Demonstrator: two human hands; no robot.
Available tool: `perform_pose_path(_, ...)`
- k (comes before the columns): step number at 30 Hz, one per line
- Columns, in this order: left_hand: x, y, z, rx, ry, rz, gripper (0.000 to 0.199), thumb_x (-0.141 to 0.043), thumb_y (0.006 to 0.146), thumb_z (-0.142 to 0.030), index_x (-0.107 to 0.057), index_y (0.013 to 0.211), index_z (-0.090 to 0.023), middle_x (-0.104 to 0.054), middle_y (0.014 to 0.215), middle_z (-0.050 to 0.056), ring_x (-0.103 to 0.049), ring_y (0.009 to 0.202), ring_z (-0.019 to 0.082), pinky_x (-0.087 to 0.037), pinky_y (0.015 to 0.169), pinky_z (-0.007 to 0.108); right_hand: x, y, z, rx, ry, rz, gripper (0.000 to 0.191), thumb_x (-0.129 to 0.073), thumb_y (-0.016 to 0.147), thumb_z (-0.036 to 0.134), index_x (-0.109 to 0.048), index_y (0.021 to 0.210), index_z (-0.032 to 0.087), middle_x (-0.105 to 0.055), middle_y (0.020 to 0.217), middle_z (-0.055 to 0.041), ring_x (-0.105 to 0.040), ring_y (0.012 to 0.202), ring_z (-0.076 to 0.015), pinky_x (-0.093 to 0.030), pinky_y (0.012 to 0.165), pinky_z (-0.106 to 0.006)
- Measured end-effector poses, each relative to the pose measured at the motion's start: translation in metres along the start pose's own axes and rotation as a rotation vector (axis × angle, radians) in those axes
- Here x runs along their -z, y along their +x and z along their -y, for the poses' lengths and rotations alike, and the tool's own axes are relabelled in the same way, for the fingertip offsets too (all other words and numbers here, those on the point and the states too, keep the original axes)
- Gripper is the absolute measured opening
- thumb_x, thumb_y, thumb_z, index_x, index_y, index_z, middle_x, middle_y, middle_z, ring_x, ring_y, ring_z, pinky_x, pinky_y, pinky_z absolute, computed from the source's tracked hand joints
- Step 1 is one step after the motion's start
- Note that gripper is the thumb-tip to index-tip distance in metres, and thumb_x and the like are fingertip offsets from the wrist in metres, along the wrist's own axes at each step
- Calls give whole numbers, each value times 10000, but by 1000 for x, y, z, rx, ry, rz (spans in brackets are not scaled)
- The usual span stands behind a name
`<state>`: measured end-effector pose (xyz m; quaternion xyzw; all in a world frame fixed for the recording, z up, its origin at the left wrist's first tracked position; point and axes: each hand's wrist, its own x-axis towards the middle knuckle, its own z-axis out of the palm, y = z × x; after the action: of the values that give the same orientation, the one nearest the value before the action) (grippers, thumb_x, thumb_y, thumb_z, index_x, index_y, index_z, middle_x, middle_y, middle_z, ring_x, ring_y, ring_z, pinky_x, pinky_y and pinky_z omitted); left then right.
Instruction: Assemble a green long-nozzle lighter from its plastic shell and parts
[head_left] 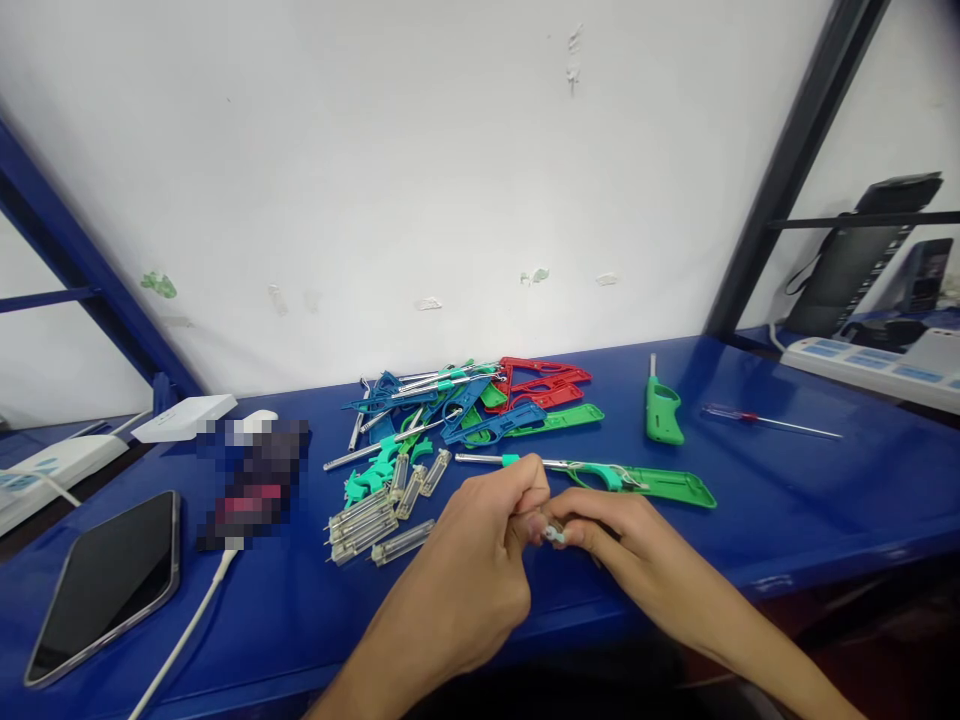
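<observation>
My left hand point(484, 560) is curled closed near the front edge of the table, its fingertips against those of my right hand point(637, 545). Between the two hands shows a small pale bluish-white part point(553, 535), pinched by my right thumb and forefinger. What my left fingers hold is hidden. Just behind the hands lies a green half-shell of a long-nosed lighter point(675, 485), with a metal tube point(480, 459) and a teal trigger point(604, 475) fitted in it. Left of my hands are several clear fuel tanks point(364, 525) and a heap of teal triggers point(371, 480).
Blue, red and green shell halves point(495, 410) with metal tubes pile up by the wall. A closed green lighter point(663, 410) and a screwdriver point(772, 420) lie at right. On the left are a phone point(109, 580), a white cable point(187, 635) and a power strip point(56, 475).
</observation>
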<state>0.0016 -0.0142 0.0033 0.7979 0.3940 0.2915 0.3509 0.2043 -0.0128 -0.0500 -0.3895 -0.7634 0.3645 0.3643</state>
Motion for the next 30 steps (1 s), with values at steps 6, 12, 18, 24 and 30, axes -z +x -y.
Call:
perform_pose_path(6,-3,2,1,6,-13,-11,287,-420,945,-51,-283,765,-227,-326,713,-63,-270,653,138,-240,573,328,-1,1,3,6,-4,-5,245,-510,1087,321,-741,1033,262,-731,970,24,-660,899,-155,-458,825,-244)
perform_pose_path(12,-5,1,-1,16,-25,-9,291,-425,957,-83,-279,752,-228,-320,699,-61,-277,656,143,-236,586,335,-1,1,2,13,-18,-16,265,-489,1092,308,-743,1038,254,-702,916,21,-629,845,-150,-443,790,-239)
perform_pose_path(18,-4,1,0,29,-15,-21,291,-424,986,-134,-278,752,-227,-340,708,-59,-297,671,146,-255,600,331,-1,0,2,11,-7,-8,258,-500,1090,341,-742,1057,258,-705,910,20,-621,822,-154,-446,768,-251)
perform_pose_path(24,1,0,0,30,-43,-39,209,-453,1008,-181,-394,817,-242,-506,768,-59,-488,718,137,-342,635,300,1,1,3,-5,25,-17,289,-495,1095,406,-730,1034,250,-695,870,20,-633,813,-147,-455,781,-253)
perform_pose_path(30,9,-1,-4,52,-25,-104,129,-446,1033,-246,-516,926,-253,-604,807,-49,-563,706,135,-369,639,289,0,0,5,-37,63,-50,404,-452,1101,490,-692,928,216,-654,815,11,-592,726,-137,-436,712,-257)
